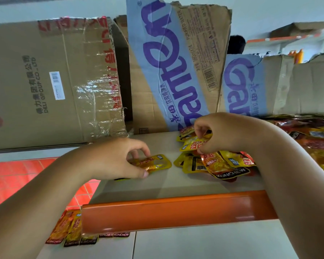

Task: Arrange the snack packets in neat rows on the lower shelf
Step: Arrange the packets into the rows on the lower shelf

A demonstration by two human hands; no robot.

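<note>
Left hand (116, 157) on glossy yellow packet (157, 163)

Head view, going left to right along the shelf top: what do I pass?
In order: left hand → single yellow packet it pinches → bare shelf gap → loose packet heap → red packets at the far right.

Lower packets (71, 230) partly hidden behind the orange shelf lip (176, 212)
</note>
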